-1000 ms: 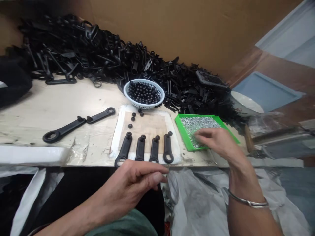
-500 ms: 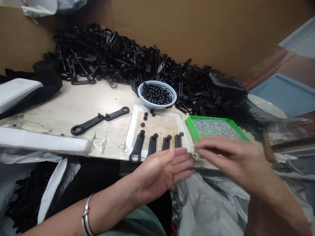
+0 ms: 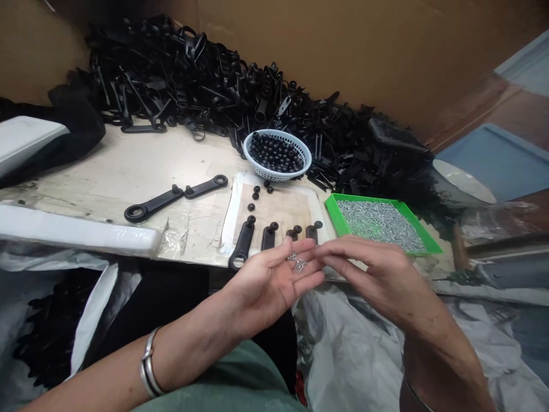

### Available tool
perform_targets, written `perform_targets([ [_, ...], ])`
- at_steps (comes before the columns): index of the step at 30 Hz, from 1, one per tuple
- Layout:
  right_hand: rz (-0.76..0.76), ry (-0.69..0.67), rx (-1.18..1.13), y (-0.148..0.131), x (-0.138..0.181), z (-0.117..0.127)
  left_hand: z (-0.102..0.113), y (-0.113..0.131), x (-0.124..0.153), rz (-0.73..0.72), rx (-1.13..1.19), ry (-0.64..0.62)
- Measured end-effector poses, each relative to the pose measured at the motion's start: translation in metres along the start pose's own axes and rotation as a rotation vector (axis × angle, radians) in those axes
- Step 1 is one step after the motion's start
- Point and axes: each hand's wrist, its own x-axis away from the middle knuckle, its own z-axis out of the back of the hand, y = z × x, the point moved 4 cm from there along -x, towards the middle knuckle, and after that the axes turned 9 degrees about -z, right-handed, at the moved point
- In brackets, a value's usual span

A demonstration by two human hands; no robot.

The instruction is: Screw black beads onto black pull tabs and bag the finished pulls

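Since the earlier frame, small screws (image 3: 299, 262) are being cradled on the upturned, open left hand (image 3: 274, 280); right hand (image 3: 369, 274), fingertips pinched, is being held beside them, off the bench edge (image 3: 184, 260).

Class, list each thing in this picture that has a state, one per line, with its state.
Left hand: open, palm up, cupping small screws.
Right hand: fingers pinched beside the screws.
Green tray: full of screws.
White basket: holds black beads.
Four black handles: lying side by side.
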Motion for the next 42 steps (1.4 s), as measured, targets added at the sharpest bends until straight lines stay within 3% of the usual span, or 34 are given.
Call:
perform_targets([
  [10, 0.032, 0.086, 0.172, -0.011, 0.003, -0.025, -0.002, -0.001, -0.001, -0.042, -0.016, -0.047],
  [14, 0.009, 0.108, 0.042, -0.011, 0.005, -0.025, -0.002, -0.001, 0.001, -0.048, -0.026, -0.026],
  [18, -0.123, 0.108, -0.153, 0.000, 0.005, -0.018, -0.001, 0.000, 0.003, -0.042, 0.007, -0.001],
  [20, -0.181, 0.171, -0.176, 0.012, 0.005, -0.010, 0.001, 0.000, 0.003, -0.018, 0.005, 0.019],
  [25, -0.207, 0.401, 0.057, 0.041, -0.006, 0.010, 0.007, -0.001, 0.005, 0.026, -0.018, 0.062],
  [35, -0.079, 0.344, 0.381, 0.055, -0.027, -0.002, 0.010, -0.002, 0.007, 0.031, -0.029, 0.036],
  [42, -0.078, 0.268, 0.534, 0.055, -0.028, -0.008, 0.010, 0.001, 0.008, 0.036, -0.016, 0.021],
])
